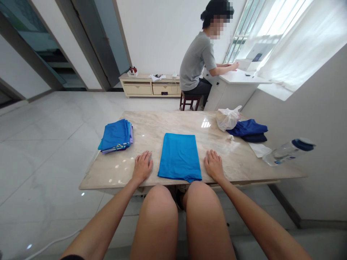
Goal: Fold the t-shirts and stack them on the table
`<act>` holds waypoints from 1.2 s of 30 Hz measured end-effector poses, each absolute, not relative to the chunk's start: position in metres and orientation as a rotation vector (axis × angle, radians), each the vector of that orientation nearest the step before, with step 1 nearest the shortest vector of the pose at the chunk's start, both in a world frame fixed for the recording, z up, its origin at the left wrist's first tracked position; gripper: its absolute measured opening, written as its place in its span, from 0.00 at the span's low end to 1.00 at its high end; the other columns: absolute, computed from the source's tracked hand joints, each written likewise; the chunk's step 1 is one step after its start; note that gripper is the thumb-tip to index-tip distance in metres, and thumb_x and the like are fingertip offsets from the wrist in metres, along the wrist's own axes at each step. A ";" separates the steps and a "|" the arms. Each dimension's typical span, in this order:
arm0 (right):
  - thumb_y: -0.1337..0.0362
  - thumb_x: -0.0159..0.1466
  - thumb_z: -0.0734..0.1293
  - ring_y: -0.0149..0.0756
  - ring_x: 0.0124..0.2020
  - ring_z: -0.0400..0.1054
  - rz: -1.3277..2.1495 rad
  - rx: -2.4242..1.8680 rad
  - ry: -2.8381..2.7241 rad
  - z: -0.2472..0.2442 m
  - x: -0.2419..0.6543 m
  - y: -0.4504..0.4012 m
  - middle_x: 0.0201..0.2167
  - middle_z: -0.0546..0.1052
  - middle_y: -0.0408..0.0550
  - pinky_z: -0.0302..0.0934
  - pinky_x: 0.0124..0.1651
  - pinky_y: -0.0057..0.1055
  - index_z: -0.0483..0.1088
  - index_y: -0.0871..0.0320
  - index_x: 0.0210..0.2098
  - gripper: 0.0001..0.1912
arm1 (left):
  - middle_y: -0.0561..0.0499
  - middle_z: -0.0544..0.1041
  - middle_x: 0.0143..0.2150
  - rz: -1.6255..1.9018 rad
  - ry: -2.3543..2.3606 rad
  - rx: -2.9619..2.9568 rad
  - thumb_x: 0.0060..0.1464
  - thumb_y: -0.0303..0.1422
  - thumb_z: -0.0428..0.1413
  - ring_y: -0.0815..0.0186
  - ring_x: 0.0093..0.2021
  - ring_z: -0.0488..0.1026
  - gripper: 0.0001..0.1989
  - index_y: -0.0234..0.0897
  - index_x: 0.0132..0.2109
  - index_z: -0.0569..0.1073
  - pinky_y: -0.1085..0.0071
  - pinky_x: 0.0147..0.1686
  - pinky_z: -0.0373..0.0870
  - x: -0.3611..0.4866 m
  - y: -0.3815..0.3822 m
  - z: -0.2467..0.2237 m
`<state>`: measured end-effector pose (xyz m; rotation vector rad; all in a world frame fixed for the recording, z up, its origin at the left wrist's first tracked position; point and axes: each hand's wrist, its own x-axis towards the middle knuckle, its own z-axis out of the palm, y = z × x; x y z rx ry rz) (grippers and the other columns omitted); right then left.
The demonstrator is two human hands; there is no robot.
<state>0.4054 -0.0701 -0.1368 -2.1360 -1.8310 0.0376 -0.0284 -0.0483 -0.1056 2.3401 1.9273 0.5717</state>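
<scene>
A blue folded cloth (179,156) lies flat on the marble-look table (173,121), its near edge at the front of the tabletop. To its left, my left hand (142,167) rests palm down on the table, fingers stretched out and holding nothing. On the other side of the cloth, my right hand (214,164) also lies flat with its fingers extended and nothing in it. Neither hand touches the cloth. Further left sits a stack of folded cloths (116,135), with blue on top and purple and patterned layers showing at the edges.
At the table's right are a white plastic bag (228,118), dark blue fabric (249,128), a white paper (259,149) and a clear bottle (283,153) with a blue lid. Beyond the table, a person (195,61) sits on a stool at a white desk (244,77).
</scene>
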 end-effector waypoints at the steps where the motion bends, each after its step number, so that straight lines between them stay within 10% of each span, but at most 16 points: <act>1: 0.56 0.78 0.51 0.56 0.82 0.52 0.042 -2.131 -1.825 -0.137 0.405 -0.070 0.80 0.62 0.65 0.43 0.81 0.59 0.66 0.65 0.77 0.35 | 0.36 0.74 0.75 0.576 1.926 2.340 0.72 0.36 0.47 0.48 0.74 0.70 0.26 0.37 0.70 0.76 0.45 0.76 0.60 -0.028 -0.048 -0.105; 36: 0.62 0.78 0.53 0.54 0.80 0.57 -0.032 -2.130 -1.796 -0.143 0.405 -0.068 0.78 0.65 0.64 0.46 0.80 0.53 0.70 0.66 0.73 0.31 | 0.39 0.73 0.75 0.548 1.986 2.370 0.73 0.35 0.48 0.49 0.74 0.70 0.26 0.37 0.72 0.75 0.48 0.77 0.60 -0.031 -0.044 -0.119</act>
